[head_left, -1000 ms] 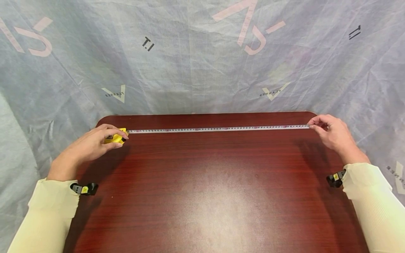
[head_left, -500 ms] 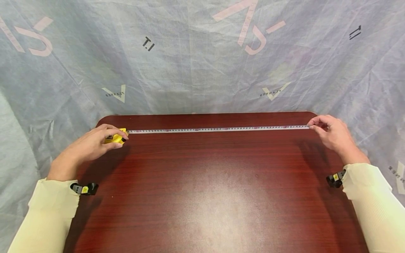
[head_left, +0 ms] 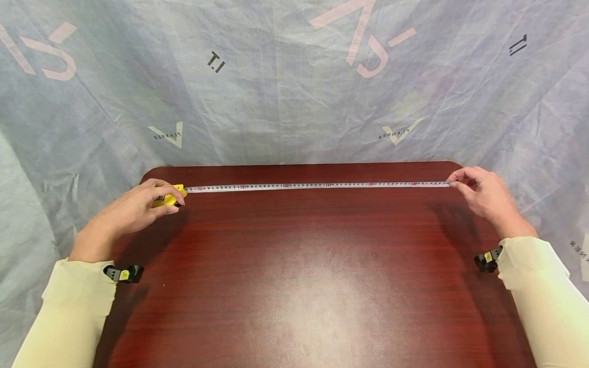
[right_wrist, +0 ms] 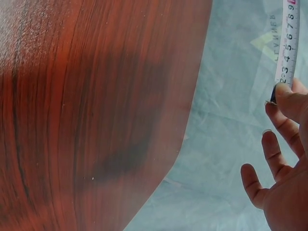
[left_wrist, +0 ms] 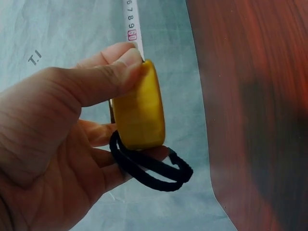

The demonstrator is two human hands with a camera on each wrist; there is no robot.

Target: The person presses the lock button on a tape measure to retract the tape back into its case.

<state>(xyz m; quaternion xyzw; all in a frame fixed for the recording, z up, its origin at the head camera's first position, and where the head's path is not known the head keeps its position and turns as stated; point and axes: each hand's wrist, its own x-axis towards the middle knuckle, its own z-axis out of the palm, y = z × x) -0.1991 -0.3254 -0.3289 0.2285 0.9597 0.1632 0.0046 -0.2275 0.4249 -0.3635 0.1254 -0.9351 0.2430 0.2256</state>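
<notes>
My left hand [head_left: 140, 204] grips the yellow case of a tape measure [left_wrist: 140, 110], thumb across its top and fingers behind. A black wrist strap [left_wrist: 159, 173] loops from the bottom of the case. From the case a white blade [head_left: 299, 186] with black and red numbers runs across to the right, near the table's far edge. Close to the case, the left wrist view shows the mark 60. My right hand [head_left: 483, 194] pinches the blade's dark end hook [right_wrist: 274, 94] between thumb and forefinger, its other fingers spread loosely below.
A dark red wood-grain table [head_left: 276, 255] with rounded far corners lies beneath both hands. Grey printed cloth [head_left: 276, 92] hangs behind it and along both sides. A black wrist camera [head_left: 125, 274] sits at the left cuff, and another camera [head_left: 488, 260] at the right.
The blade has twisted slightly so its face shows a little differently, and the yellow case has tilted a touch. Both hands stay in nearly the same places.
</notes>
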